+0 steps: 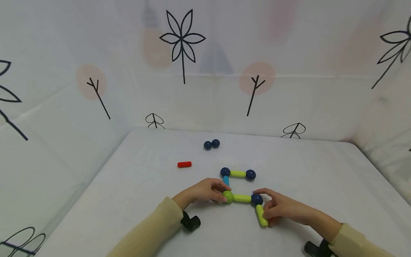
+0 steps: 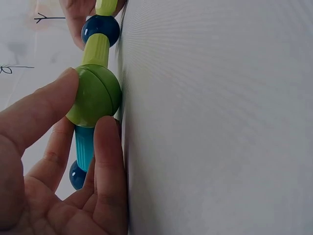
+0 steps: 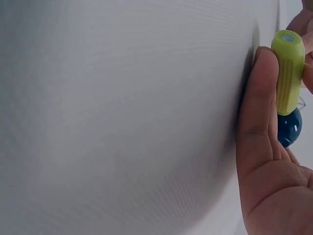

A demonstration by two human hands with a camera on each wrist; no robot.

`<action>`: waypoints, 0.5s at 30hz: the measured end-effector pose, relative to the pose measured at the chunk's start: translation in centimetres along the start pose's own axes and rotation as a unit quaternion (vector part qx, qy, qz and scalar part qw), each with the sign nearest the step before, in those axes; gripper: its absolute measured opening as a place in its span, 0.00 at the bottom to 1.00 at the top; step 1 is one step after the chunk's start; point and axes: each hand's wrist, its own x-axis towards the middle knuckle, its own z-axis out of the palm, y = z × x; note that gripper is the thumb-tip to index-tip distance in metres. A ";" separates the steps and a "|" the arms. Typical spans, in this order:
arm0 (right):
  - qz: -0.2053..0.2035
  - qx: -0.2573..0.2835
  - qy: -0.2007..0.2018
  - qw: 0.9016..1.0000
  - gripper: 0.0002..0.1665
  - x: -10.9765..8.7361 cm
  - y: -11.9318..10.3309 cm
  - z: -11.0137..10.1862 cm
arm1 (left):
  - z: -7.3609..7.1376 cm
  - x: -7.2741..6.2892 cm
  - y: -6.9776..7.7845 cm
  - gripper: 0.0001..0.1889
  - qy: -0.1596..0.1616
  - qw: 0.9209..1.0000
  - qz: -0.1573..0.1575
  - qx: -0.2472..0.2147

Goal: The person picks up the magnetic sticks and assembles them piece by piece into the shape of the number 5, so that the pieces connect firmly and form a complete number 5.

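Six balls (image 1: 228, 196) — five rods (image 1: 242, 198).

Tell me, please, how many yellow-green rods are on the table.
3: the far rod, between two blue balls; the middle rod, touching the green ball; the near rod, at the right hand. No other shows.

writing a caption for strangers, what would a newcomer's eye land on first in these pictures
Probably the zigzag chain of balls and rods on the white table, with the left hand pinching its green ball and the right hand holding the yellow-green rod at its near end. Next comes the lone red rod, lying apart beyond the left hand, then two navy balls near the table's far edge.
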 end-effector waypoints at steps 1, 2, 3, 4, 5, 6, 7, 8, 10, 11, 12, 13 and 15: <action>0.000 0.003 -0.001 1.000 0.43 0.0 0.0 0.0 | 0.0 0.0 0.0 0.16 0.000 1.000 0.000 -0.001; 0.001 0.006 -0.003 1.000 0.43 0.1 0.0 0.0 | 0.0 0.0 0.0 0.16 0.000 1.000 0.001 -0.002; 0.002 0.007 -0.003 1.000 0.43 0.1 -0.1 0.0 | 0.0 0.0 0.0 0.16 0.000 1.000 0.001 -0.003; 0.003 0.008 -0.003 1.000 0.43 0.1 -0.1 0.0 | 0.0 0.0 0.0 0.16 0.000 1.000 0.002 -0.003; 0.004 0.009 -0.003 1.000 0.43 0.1 -0.1 0.0 | 0.0 0.1 0.1 0.16 0.000 1.000 0.001 -0.003; 0.005 0.012 -0.003 1.000 0.43 0.2 -0.1 0.1 | 0.0 0.1 0.1 0.16 0.000 1.000 0.001 -0.003; 0.006 0.014 -0.003 1.000 0.44 0.2 -0.1 0.1 | 0.0 0.1 0.1 0.16 0.000 1.000 0.001 -0.003; 0.007 0.016 -0.003 1.000 0.44 0.2 -0.1 0.1 | 0.0 0.0 0.1 0.16 0.000 1.000 0.000 -0.003; 0.009 0.022 -0.003 1.000 0.44 0.2 0.0 0.1 | 0.0 0.0 0.1 0.16 0.000 1.000 0.000 -0.004; 0.010 0.025 -0.003 1.000 0.44 0.2 0.0 0.1 | 0.0 0.0 0.1 0.16 0.000 1.000 0.001 -0.006; 0.010 0.028 -0.003 1.000 0.44 0.3 0.0 0.1 | 0.0 0.0 0.1 0.16 -0.001 1.000 0.001 -0.008; 0.010 0.030 -0.004 0.999 0.45 0.3 0.1 0.1 | -0.1 0.0 0.1 0.16 -0.002 1.000 0.002 -0.010; 0.011 0.035 -0.004 0.999 0.45 0.3 0.1 0.1 | -0.2 -0.1 0.1 0.16 -0.002 1.000 0.002 -0.018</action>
